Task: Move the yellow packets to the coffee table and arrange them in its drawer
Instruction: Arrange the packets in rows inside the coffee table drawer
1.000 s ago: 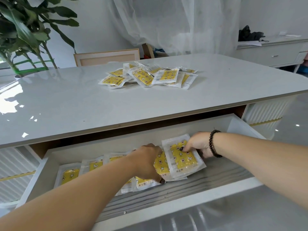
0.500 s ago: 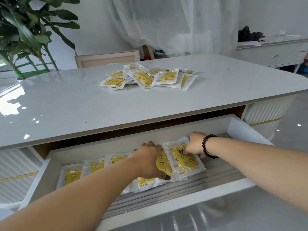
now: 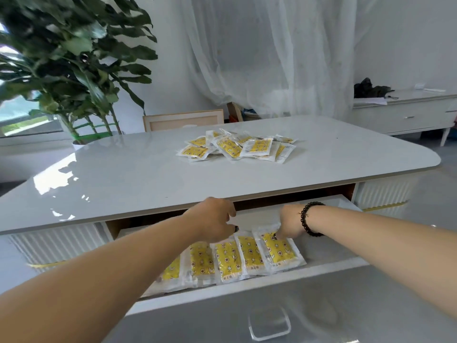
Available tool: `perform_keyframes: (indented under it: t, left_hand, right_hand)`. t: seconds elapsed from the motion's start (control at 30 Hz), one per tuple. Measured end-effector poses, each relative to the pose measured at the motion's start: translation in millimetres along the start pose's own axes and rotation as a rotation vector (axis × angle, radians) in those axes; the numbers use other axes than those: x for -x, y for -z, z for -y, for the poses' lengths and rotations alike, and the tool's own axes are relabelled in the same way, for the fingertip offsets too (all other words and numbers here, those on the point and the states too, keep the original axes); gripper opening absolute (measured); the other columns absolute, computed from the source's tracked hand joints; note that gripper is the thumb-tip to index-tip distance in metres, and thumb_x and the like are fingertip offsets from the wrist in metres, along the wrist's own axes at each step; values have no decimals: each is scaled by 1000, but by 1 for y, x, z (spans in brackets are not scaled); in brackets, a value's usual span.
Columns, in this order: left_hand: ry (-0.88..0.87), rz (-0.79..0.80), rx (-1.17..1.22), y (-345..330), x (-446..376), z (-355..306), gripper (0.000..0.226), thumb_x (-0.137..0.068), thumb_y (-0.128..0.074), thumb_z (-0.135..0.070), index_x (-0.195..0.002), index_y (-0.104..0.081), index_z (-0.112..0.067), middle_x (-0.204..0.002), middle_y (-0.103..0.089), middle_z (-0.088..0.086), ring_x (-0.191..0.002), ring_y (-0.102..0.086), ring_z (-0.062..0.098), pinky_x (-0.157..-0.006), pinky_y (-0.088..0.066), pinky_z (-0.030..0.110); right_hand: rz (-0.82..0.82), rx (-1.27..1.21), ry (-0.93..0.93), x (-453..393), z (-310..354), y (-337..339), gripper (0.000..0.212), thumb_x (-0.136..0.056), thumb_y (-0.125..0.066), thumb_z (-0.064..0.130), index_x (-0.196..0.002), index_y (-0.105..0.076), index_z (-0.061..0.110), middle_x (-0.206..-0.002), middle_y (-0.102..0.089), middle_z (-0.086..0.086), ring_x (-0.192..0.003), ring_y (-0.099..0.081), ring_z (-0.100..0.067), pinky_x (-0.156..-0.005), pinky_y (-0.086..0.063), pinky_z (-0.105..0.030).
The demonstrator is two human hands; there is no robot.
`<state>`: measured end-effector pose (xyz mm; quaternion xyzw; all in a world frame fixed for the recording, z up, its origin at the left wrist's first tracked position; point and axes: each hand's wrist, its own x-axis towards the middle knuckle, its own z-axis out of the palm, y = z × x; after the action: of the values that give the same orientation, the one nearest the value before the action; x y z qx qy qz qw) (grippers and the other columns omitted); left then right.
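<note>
The coffee table's drawer (image 3: 247, 285) stands pulled out toward me. Inside it, several yellow packets (image 3: 227, 258) lie side by side in an overlapping row. My right hand (image 3: 288, 225), with a dark bead bracelet at the wrist, pinches the top of the rightmost packet (image 3: 280, 252) with fingertips pointing down. My left hand (image 3: 212, 219) hovers above the row near the table's edge, fingers loosely curled and holding nothing; its forearm hides the row's left end. A loose pile of yellow packets (image 3: 235, 147) lies on the glossy white tabletop (image 3: 123, 174).
A large leafy plant (image 3: 74, 58) stands behind the table at the left. A wooden frame (image 3: 183, 121) leans behind the table's far edge. A white sideboard (image 3: 408, 112) with dark items sits at the back right. The drawer front carries a clear handle (image 3: 269, 325).
My left hand has lifted off the packets and risen toward the table's edge. My right hand stays at the rightmost packet. The camera has tilted up and pulled back.
</note>
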<state>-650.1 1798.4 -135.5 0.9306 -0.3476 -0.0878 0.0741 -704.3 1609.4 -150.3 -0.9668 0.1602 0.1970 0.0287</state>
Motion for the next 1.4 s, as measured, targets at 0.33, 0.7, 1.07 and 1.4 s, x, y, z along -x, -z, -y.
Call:
perform_keyframes:
  t: [0.33,0.7,1.07,1.4]
  left_hand:
    - [74,-138,49,42,45,8,44,-92,-56,-39,-132,-50,-21,-127,-58,-2,-114,-55,18,-97,-48,35]
    - [203,-332,169,45,-52,61,75,-91,-46,-60,-151,-18,-24,-157,-10,7,-146,-2,30,-116,-21,48]
    - [193,-701,271,65,-238,129,69,-83,-45,-73,-144,-35,-44,-159,-16,1,-149,5,22,-118,-13,50]
    - [35,-199,456,80,-301,178,79,-76,-47,-79,-146,-28,-50,-154,-33,-12,-141,-33,18,-116,-22,34]
  right_hand:
    - [-302,-173,110,50,25,60,40,-85,-58,31,-56,-35,15,-57,-35,-1,-51,-34,-17,-46,-26,-24]
    - [-632,-465,48,-50,7,101,50,-86,-60,42,-129,-48,19,-136,-38,-10,-125,-41,-28,-98,-37,-32]
    - [-700,-693,78,-221,-41,134,57,-89,-48,57,-140,-42,33,-148,-32,-3,-143,-16,-20,-114,-22,-39]
    - [-447,-691,47,-288,-25,148,76,-65,-46,80,-131,-52,41,-143,-47,7,-130,-43,-20,-108,-33,-37]
